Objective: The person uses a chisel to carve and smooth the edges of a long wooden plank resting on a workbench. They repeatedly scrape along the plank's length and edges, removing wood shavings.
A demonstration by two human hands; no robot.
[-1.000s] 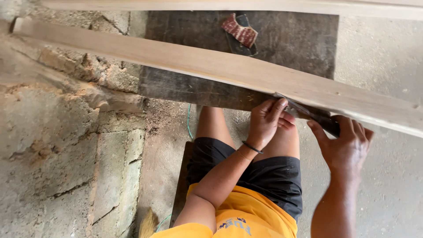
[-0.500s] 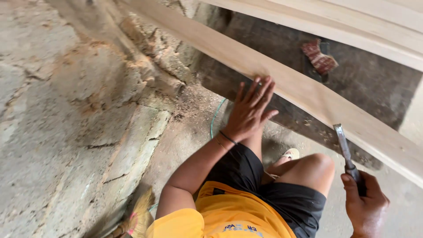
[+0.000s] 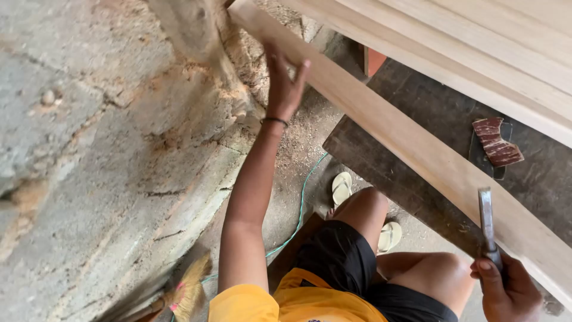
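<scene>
Rough grey masonry wall (image 3: 89, 149) fills the left of the view, cracked, dusted with sawdust. At its foot a straw-coloured broom head (image 3: 187, 292) and a thin green cord (image 3: 298, 220) running over the concrete floor.

Left hand (image 3: 285, 83) is raised, fingers spread and slightly curled, palm resting against the edge of the long pale planed wooden plank (image 3: 417, 149) near its far end. It steadies rather than grips; the hand is apart, not closed round anything. A dark band sits on the wrist.

The plank runs diagonally from upper left to lower right, across a dark weathered wooden bench (image 3: 429, 113) below it. Its face is clean, light, straight-grained, edges square, no visible marks. More pale boards (image 3: 476, 42) lie stacked above it, parallel.

The person sits low, knees bent, pale sandals (image 3: 341, 188) on the floor under the plank. A folded piece of reddish sandpaper (image 3: 497, 142) lies on the bench beyond the plank.

Right hand (image 3: 506, 286) is clamped on the handle of a flat steel chisel (image 3: 486, 220), blade pointing up, tip just beside the plank's near edge.

Judgement: the step in hand looks like positioning and sighting the plank before edge work. The next move would call for the plank held still and the blade set true to the edge.
</scene>
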